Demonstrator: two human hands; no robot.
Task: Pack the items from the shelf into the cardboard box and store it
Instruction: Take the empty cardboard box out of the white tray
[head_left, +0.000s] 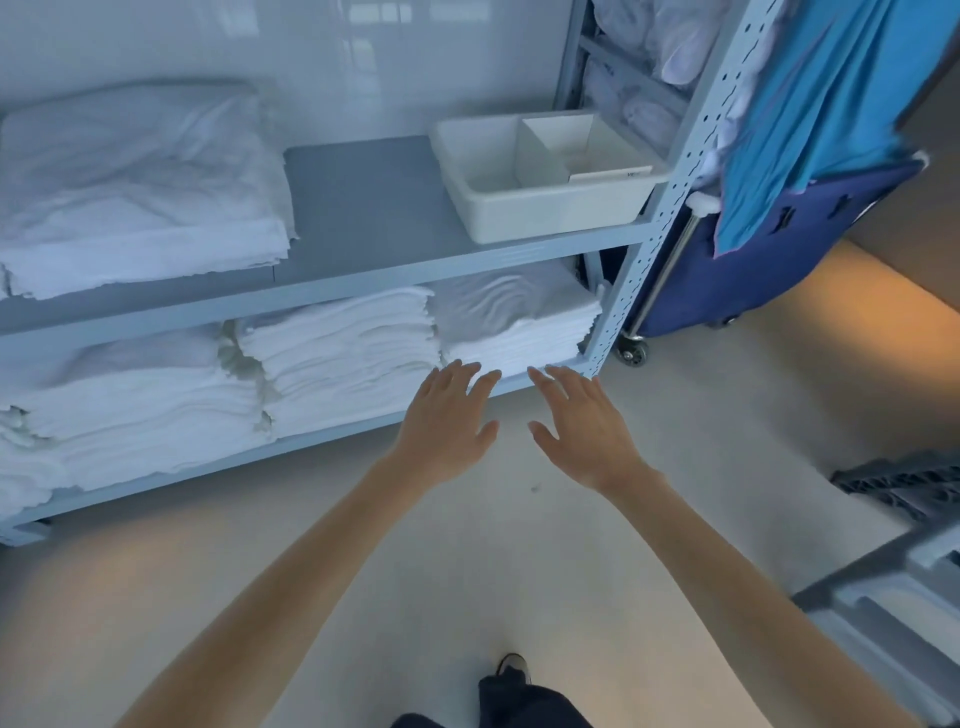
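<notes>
Towels: the small white stack (519, 322) lies at the right end of the bottom shelf, at twelve o'clock from the hands, and looks to be the one reached for. A taller stack (337, 353) presses against it at nine o'clock.
Left hand: the left hand (447, 415) is flat, palm down, fingers spread, holding nothing. Its fingertips are at the stack's front edge, though I can't tell if they touch.
Right hand: the right hand (584, 426) is just beside it at three o'clock, equally spread and empty.
Box: I can't pick out a cardboard box for certain. A brown surface (904, 312) far off at three o'clock might be it.
Shelf: the grey rack (363, 280) has an upper level with a big folded pile (140, 182) at ten o'clock and a white tub (545, 208) at one o'clock.
Beyond: a blue laundry cart (753, 270) stands at two o'clock, right against the rack's post.
Risk: soft folds sag, so lifting from the front alone could let the lower layers slide and spill. The neighbouring stack may drag out too, as they touch. The upper level hangs low over the pile, so knuckles could knock it.
</notes>
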